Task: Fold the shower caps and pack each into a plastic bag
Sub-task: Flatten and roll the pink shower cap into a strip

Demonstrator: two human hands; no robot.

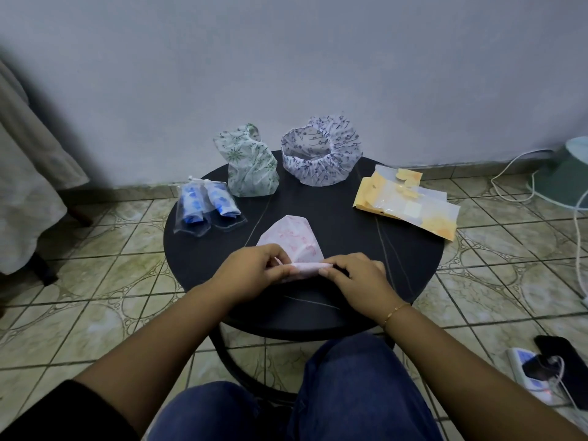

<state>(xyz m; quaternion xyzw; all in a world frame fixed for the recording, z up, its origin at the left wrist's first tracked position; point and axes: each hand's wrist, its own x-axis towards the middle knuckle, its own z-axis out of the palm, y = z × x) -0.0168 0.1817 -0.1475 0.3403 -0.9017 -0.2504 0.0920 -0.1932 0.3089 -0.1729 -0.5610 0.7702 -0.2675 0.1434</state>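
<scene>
Head view is giving me both hands working at the near edge of the round black desk (420, 259). I am watching the left hand (254, 268) pinching the left end of the pink shower cap (291, 246), fingers curled around a rolled strip of it, while the right hand (359, 276) is gripping the right end of that same strip with curled fingers. The cap's unrolled part is lying flat on the desk just beyond the hands, fanning away from them. A thin gold bracelet (394, 311) is sitting on the right wrist.

Farther back, the green-patterned shower cap (251, 163) is standing bunched up, and the purple-patterned shower cap (321, 151) is sitting beside it to the right with its elastic opening facing me. On the left side of the desk, two clear plastic bags (206, 206) are lying side by side, each holding a rolled blue-patterned cap. On the right edge, a stack of yellow-and-clear bags (410, 202) is overhanging the rim. Down on the tiled floor at the right, a power strip (528, 374) and a dark phone (566, 367) are resting.
</scene>
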